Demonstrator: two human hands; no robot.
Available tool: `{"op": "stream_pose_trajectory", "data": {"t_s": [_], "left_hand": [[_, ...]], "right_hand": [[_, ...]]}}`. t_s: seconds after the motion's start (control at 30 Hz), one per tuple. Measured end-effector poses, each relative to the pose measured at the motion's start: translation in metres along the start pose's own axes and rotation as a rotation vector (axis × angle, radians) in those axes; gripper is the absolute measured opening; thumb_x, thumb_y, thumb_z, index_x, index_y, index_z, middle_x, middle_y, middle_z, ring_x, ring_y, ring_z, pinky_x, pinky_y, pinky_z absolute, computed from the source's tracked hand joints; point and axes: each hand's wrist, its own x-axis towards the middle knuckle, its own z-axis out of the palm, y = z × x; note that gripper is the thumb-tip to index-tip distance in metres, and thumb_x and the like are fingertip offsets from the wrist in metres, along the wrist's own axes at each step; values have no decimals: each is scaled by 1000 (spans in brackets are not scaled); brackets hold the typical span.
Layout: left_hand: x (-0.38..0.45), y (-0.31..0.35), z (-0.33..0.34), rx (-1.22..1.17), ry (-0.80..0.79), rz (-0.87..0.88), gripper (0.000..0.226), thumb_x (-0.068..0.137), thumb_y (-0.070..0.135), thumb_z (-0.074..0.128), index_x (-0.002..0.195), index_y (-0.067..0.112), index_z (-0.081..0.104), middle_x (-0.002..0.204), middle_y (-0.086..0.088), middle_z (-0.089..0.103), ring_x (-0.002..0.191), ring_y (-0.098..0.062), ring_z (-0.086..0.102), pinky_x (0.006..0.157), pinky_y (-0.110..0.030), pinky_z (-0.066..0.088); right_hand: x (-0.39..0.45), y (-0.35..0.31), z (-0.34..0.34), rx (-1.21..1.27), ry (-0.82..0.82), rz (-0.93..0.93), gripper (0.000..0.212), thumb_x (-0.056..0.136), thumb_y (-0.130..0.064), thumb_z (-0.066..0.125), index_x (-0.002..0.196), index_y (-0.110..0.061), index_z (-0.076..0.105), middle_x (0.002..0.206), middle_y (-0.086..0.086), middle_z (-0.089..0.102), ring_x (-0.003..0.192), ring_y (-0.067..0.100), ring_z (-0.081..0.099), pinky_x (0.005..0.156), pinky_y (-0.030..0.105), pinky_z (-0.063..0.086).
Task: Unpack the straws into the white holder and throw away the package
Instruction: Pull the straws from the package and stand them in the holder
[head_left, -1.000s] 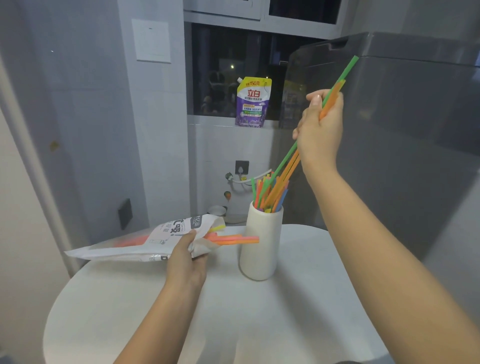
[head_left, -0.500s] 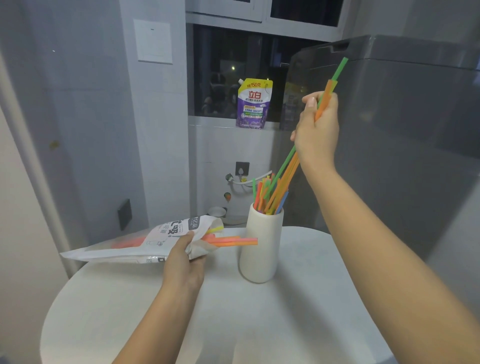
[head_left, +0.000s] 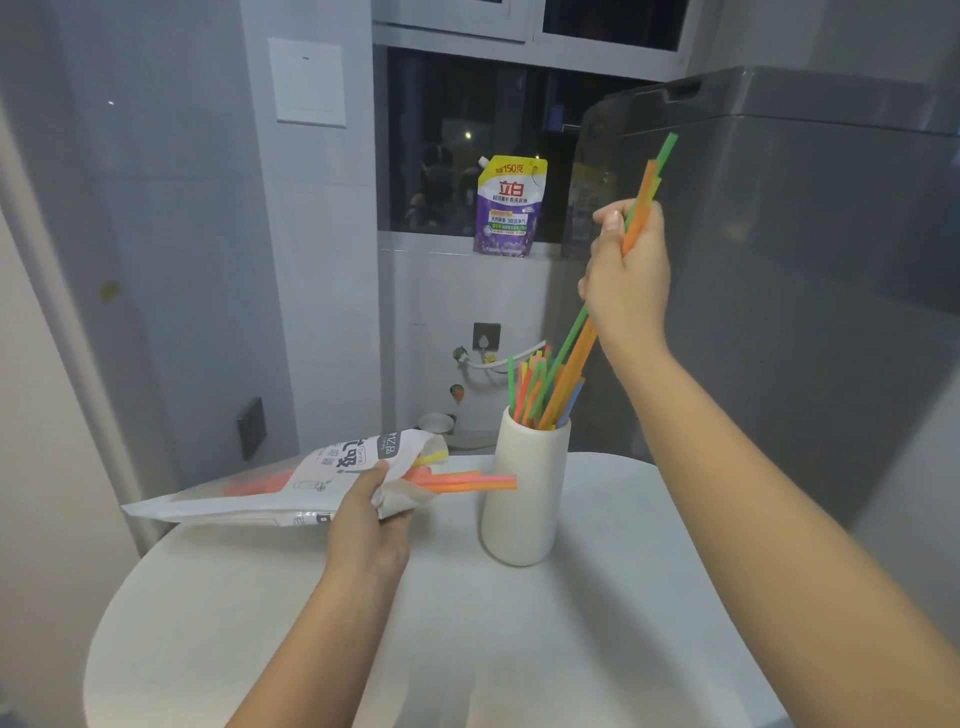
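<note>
A white cylindrical holder (head_left: 524, 493) stands on the round white table (head_left: 597, 649), with several coloured straws standing in it. My right hand (head_left: 626, 275) grips a few green and orange straws (head_left: 644, 192) above and right of the holder; their lower ends reach into its mouth. My left hand (head_left: 371, 519) holds the white straw package (head_left: 291, 483) lying flat just above the table, left of the holder. Orange and pink straws (head_left: 462, 480) stick out of the package's open end toward the holder.
A tall grey appliance (head_left: 805, 312) stands close behind and to the right of the table. A purple and yellow detergent pouch (head_left: 506, 208) sits on the window ledge. The tiled wall carries sockets, a switch plate and a white hose.
My right hand has moved down and slightly left, sliding the held straws further into the holder. My left hand and the package have stayed almost still.
</note>
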Motion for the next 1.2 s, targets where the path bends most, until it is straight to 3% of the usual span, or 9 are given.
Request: {"op": "stream_pose_trajectory", "data": {"t_s": [0.2,0.37,0.5,0.67,0.77,0.83,0.9,1.07,1.2], "left_hand": [[-1,0,1,12,-7,20,45,92,-2,49,137,4,43,105,-8,63,81,-16,65,56,-25,58],[-3,-1,1,-5,-9,15,44,93,-2,49,136,4,44,92,-6,65,65,-12,68,56,-24,58],[-1,1,1,15,-1,30,45,92,-2,49,137,4,45,97,-6,65,82,-16,64,55,-25,58],[-3,1,1,9,-3,14,45,92,-2,49,137,2,45,101,-8,64,84,-17,63,61,-26,58],[-1,2,1,17,2,25,47,92,-2,49,139,3,43,115,-10,61,86,-18,63,59,-27,58],[-1,1,1,11,-4,22,47,92,-2,49,139,3,44,108,-9,64,84,-17,63,58,-25,58],[-1,0,1,2,-4,16,45,92,-2,49,137,3,45,97,-7,64,82,-16,63,56,-24,58],[0,-1,1,15,-3,18,37,92,-1,49,128,7,48,94,-6,65,82,-17,64,59,-26,58],[1,1,0,15,5,15,29,92,-1,50,120,7,50,92,-6,65,81,-17,64,58,-26,58]], "right_hand": [[-12,9,5,-51,-22,13,18,99,-27,36,104,-14,46,78,-13,51,72,6,54,59,20,48],[-8,10,4,14,29,32,15,99,-31,35,96,-18,44,72,-15,50,64,3,51,58,22,46],[-13,15,9,-27,2,56,17,99,-31,35,99,-17,44,75,-13,51,69,6,54,59,22,49],[-19,23,13,-66,-28,98,17,99,-33,33,99,-19,43,73,-12,50,62,7,54,53,13,46],[-19,21,13,35,58,108,21,99,-34,32,101,-17,45,69,-12,50,53,3,52,48,12,45],[-15,19,12,84,92,103,28,99,-35,33,108,-13,46,67,-13,50,47,-2,51,47,10,44],[-14,19,13,67,38,111,32,99,-35,34,114,-10,46,68,-13,50,50,-1,51,46,9,43],[-26,34,16,-61,-187,220,19,100,-33,33,99,-18,44,69,-10,49,52,4,52,47,13,42],[-40,46,14,-256,-261,191,25,99,-25,38,81,-14,52,88,1,49,73,7,52,57,-1,35]]}}
